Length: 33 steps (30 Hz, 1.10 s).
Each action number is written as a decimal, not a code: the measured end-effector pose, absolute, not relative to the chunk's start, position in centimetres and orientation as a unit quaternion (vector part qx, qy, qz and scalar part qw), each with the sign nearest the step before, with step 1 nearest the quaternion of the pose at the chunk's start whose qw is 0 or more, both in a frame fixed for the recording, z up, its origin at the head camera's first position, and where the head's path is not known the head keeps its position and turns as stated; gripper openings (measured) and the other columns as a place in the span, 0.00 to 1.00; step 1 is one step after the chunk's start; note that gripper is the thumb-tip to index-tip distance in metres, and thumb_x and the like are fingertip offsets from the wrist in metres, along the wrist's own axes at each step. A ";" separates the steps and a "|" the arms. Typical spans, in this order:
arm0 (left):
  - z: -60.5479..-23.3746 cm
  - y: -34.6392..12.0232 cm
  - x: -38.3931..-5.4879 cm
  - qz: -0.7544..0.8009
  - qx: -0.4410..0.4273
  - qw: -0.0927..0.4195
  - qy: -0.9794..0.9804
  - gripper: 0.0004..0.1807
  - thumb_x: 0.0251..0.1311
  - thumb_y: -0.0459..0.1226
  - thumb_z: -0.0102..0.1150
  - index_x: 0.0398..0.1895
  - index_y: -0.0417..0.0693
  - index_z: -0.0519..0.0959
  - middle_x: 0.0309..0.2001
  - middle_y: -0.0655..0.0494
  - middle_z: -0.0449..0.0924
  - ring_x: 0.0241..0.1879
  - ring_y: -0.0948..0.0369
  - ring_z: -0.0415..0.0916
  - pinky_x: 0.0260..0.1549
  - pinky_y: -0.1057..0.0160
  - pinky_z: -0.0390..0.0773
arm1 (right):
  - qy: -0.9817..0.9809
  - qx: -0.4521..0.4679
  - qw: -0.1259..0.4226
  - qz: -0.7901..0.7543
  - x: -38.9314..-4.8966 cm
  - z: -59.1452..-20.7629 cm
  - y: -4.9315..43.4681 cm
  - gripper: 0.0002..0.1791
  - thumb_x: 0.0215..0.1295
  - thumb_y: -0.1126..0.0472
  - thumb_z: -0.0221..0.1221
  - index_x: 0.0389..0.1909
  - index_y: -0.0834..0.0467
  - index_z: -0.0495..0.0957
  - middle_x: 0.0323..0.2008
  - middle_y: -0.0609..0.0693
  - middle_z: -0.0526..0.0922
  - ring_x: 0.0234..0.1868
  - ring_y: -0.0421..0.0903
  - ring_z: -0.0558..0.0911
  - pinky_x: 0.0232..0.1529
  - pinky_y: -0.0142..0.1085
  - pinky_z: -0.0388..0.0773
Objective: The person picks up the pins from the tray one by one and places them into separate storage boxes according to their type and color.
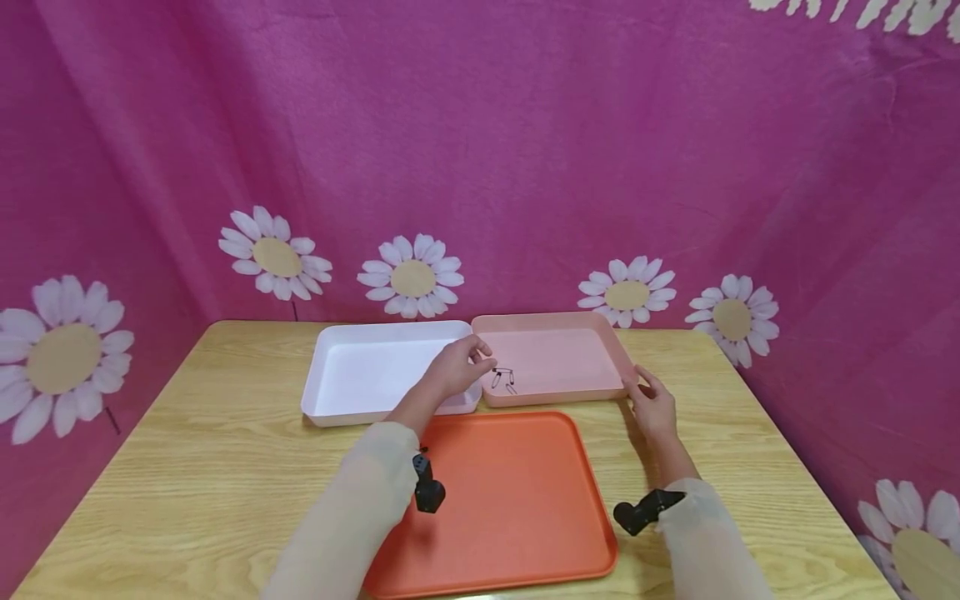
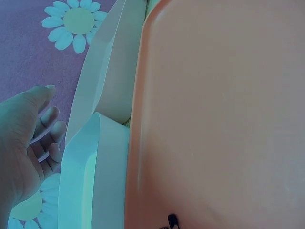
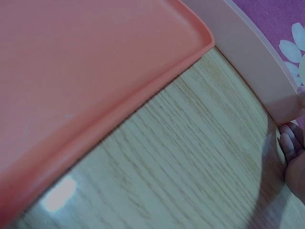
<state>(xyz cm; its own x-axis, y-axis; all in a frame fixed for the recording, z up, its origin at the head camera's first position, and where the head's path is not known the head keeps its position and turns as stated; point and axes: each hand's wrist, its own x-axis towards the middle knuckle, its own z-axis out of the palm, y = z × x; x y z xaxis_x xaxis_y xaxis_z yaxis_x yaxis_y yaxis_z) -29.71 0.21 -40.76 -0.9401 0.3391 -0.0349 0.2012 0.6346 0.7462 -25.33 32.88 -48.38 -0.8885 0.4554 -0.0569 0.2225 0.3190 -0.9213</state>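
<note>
Several black safety pins point(image 1: 511, 377) lie in the left front part of the pink tray point(image 1: 551, 358). Above them, near the edge where the white tray point(image 1: 345, 375) meets the pink one, hovers my left hand point(image 1: 459, 364). In the left wrist view its fingers are loosely bent, with nothing visible between them. My right hand point(image 1: 654, 408) grips the pink tray at its right front corner. The right wrist view cuts off most of that hand, showing fingertips point(image 3: 288, 140) at the corner. A black pin end point(image 2: 173, 221) shows in the orange tray, mostly hidden by my left sleeve in the head view.
The orange tray point(image 1: 517, 500) lies in front of the two deeper trays on a wooden table point(image 1: 202, 467). Behind the table hangs a magenta cloth point(image 1: 510, 167) with daisies. Black wrist cameras point(image 1: 429, 487) sit on both of my sleeves.
</note>
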 end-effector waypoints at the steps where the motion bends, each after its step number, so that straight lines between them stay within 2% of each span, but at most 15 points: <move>1: -40.7 0.1 -29.7 0.400 0.153 0.085 0.900 0.12 0.62 0.44 0.56 0.44 0.49 0.74 0.36 0.53 0.75 0.33 0.59 0.70 0.34 0.66 0.72 | -0.805 -0.210 0.107 0.545 -25.3 -48.3 32.9 0.31 0.66 0.45 0.51 0.68 0.52 0.62 0.58 0.61 0.70 0.44 0.41 0.69 0.32 0.17 0.67; 11: -40.9 -1.4 -29.4 0.386 0.177 0.066 0.903 0.11 0.61 0.44 0.57 0.42 0.48 0.75 0.34 0.54 0.75 0.33 0.60 0.70 0.34 0.65 0.71 | -0.806 -0.204 0.133 0.539 -25.1 -48.1 32.4 0.30 0.66 0.48 0.53 0.66 0.55 0.65 0.53 0.62 0.73 0.30 0.27 0.68 0.31 0.18 0.67; 18: -40.9 -2.2 -28.8 0.359 0.191 0.073 0.911 0.10 0.61 0.44 0.57 0.40 0.49 0.75 0.33 0.54 0.75 0.30 0.60 0.69 0.29 0.67 0.69 | -0.803 -0.208 0.119 0.545 -25.2 -48.2 32.5 0.31 0.66 0.47 0.52 0.68 0.54 0.62 0.57 0.61 0.70 0.39 0.33 0.68 0.32 0.16 0.66; 24: -41.1 -3.0 -28.4 0.335 0.196 0.083 0.918 0.09 0.60 0.44 0.58 0.39 0.51 0.76 0.32 0.56 0.75 0.32 0.61 0.69 0.30 0.67 0.70 | -0.804 -0.207 0.116 0.546 -25.0 -48.3 32.5 0.31 0.66 0.47 0.52 0.68 0.53 0.62 0.57 0.61 0.71 0.37 0.30 0.68 0.32 0.16 0.66; 30: -41.3 -3.9 -28.0 0.310 0.216 0.071 0.923 0.08 0.59 0.43 0.59 0.36 0.50 0.77 0.31 0.57 0.75 0.32 0.61 0.69 0.34 0.65 0.70 | -0.805 -0.208 0.113 0.544 -25.1 -48.3 32.5 0.31 0.67 0.47 0.52 0.69 0.54 0.61 0.59 0.62 0.70 0.41 0.33 0.68 0.32 0.16 0.65; 33: -41.3 -4.5 -27.6 0.303 0.220 0.073 0.924 0.08 0.59 0.43 0.59 0.35 0.50 0.77 0.30 0.58 0.75 0.32 0.62 0.69 0.35 0.65 0.70 | -0.803 -0.205 0.117 0.546 -25.1 -48.3 32.5 0.32 0.67 0.48 0.52 0.68 0.54 0.61 0.58 0.62 0.71 0.38 0.31 0.69 0.32 0.17 0.66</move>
